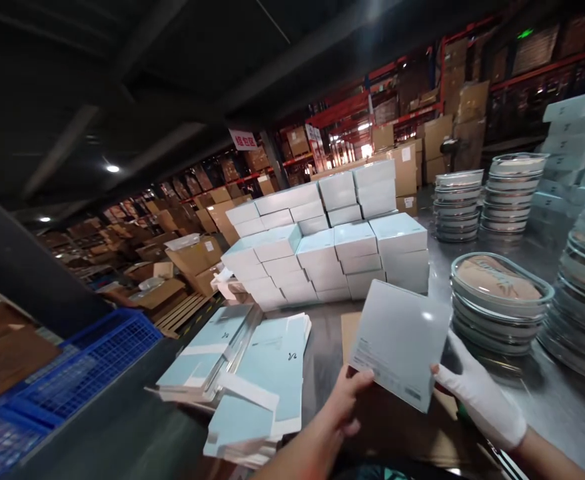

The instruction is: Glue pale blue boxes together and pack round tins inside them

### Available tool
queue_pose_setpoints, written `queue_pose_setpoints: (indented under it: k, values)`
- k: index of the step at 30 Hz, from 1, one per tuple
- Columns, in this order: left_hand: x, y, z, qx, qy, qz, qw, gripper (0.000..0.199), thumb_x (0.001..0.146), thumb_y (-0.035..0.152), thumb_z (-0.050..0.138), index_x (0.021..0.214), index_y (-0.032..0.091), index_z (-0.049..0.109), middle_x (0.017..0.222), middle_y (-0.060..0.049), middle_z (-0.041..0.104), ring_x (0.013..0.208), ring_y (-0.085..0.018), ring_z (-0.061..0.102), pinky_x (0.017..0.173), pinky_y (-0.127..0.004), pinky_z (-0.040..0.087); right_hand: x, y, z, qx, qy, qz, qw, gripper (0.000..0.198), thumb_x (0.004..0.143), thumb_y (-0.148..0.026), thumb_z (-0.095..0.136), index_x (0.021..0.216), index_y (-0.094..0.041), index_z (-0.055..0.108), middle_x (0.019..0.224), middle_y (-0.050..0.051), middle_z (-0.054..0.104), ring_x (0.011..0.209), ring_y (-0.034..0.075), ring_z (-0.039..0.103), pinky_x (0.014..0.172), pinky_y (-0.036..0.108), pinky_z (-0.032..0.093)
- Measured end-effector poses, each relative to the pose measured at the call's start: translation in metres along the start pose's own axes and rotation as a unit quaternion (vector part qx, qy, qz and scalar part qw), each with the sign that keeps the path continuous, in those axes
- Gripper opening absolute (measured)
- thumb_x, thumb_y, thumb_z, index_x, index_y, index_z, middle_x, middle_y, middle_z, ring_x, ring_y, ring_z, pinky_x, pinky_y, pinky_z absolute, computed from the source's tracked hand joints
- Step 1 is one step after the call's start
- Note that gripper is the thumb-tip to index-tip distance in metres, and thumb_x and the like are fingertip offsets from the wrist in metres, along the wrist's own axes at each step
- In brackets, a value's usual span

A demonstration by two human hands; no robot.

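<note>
Much of the scene was cut off or lost in dim light. Both forearms were cropped by the lower edge, and the small print on the label at the bottom of the pale grey box [400,343] was too small to be read. The far shelves were reduced to dark shapes and brown cartons, and the red-lettered hanging sign [243,139] could not be made out.

The pale grey box, flat, square and smooth with a faint sheen, was held up tilted above a brown cardboard sheet [367,407] on the steel table [562,400]. Its lower left corner was pinched by the bare left hand [348,398], thumb on the face, fingers hidden behind. Its lower right edge was gripped by the right hand [477,393], which was covered by a white fabric glove; those fingers were likewise partly hidden behind the box.

To the left, loose piles of flat light-blue carton blanks [252,380] were spread on the table, glossy, with white flaps. Behind the held box, a block of stacked closed pale-blue boxes [332,253] was seen. To the right, stacks of round clear-lidded tins [497,300] were seen, their contents tan and indistinct. A blue plastic crate [92,373] was partly cropped at the lower left.
</note>
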State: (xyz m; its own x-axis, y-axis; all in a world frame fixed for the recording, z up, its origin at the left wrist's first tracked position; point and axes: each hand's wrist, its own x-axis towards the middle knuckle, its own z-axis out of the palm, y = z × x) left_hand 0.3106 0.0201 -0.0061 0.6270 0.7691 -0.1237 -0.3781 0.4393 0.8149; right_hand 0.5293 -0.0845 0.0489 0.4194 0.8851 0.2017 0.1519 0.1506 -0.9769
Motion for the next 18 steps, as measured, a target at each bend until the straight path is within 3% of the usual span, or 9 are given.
queue_pose_setpoints:
  k: [2, 4, 7, 11, 14, 18]
  values:
    - [0.011, 0.026, 0.013, -0.024, 0.027, 0.013, 0.999, 0.075, 0.056, 0.049, 0.104, 0.118, 0.020, 0.075, 0.113, -0.012, 0.082, 0.106, -0.036, 0.079, 0.098, -0.047, 0.063, -0.004, 0.007, -0.005, 0.003, -0.039, 0.000, 0.999, 0.122, 0.076, -0.086, 0.076, 0.172, -0.023, 0.033, 0.172, 0.024, 0.047, 0.151, 0.041, 0.057, 0.119, 0.053, 0.056]
    - [0.029, 0.067, 0.026, -0.031, 0.042, 0.028, 0.998, 0.067, 0.061, 0.044, 0.102, 0.117, 0.019, 0.073, 0.110, -0.011, 0.081, 0.096, -0.032, 0.081, 0.089, -0.044, 0.065, -0.010, 0.019, -0.009, 0.002, -0.079, 0.014, 0.997, 0.123, 0.076, -0.089, 0.073, 0.173, -0.025, 0.034, 0.174, 0.025, 0.043, 0.146, 0.041, 0.063, 0.114, 0.055, 0.060]
    - [0.068, 0.144, 0.045, -0.038, 0.128, 0.084, 0.988, 0.042, 0.091, 0.042, 0.082, 0.120, 0.013, 0.070, 0.097, -0.013, 0.078, 0.088, -0.026, 0.080, 0.088, -0.040, 0.068, -0.018, 0.039, -0.008, -0.004, -0.104, 0.049, 0.993, 0.114, 0.074, -0.090, 0.074, 0.165, -0.024, 0.050, 0.171, 0.025, 0.047, 0.134, 0.040, 0.071, 0.109, 0.053, 0.063]
    - [0.117, 0.227, 0.051, -0.015, 0.174, 0.131, 0.976, 0.051, 0.111, 0.051, 0.052, 0.146, 0.014, 0.057, 0.105, -0.013, 0.075, 0.089, -0.021, 0.078, 0.082, -0.031, 0.068, -0.025, 0.063, 0.004, 0.006, -0.104, 0.097, 0.990, 0.104, 0.069, -0.083, 0.079, 0.151, -0.021, 0.066, 0.160, 0.026, 0.060, 0.118, 0.038, 0.077, 0.097, 0.051, 0.069]
    - [0.131, 0.241, 0.034, 0.039, 0.203, 0.137, 0.969, 0.070, 0.109, 0.064, 0.048, 0.158, 0.014, 0.042, 0.124, -0.022, 0.070, 0.101, -0.025, 0.078, 0.081, -0.033, 0.070, -0.027, 0.075, 0.011, -0.011, -0.115, 0.102, 0.988, 0.106, 0.068, -0.077, 0.078, 0.152, -0.015, 0.063, 0.153, 0.028, 0.065, 0.115, 0.035, 0.079, 0.103, 0.050, 0.067]
    - [0.112, 0.217, -0.016, 0.205, 0.260, 0.145, 0.932, 0.080, 0.102, 0.070, 0.060, 0.157, 0.016, 0.039, 0.141, -0.027, 0.064, 0.116, -0.028, 0.078, 0.089, -0.034, 0.068, -0.029, 0.077, 0.011, -0.069, -0.176, 0.104, 0.976, 0.100, 0.073, -0.067, 0.072, 0.157, -0.015, 0.060, 0.151, 0.023, 0.069, 0.125, 0.033, 0.077, 0.115, 0.044, 0.060]
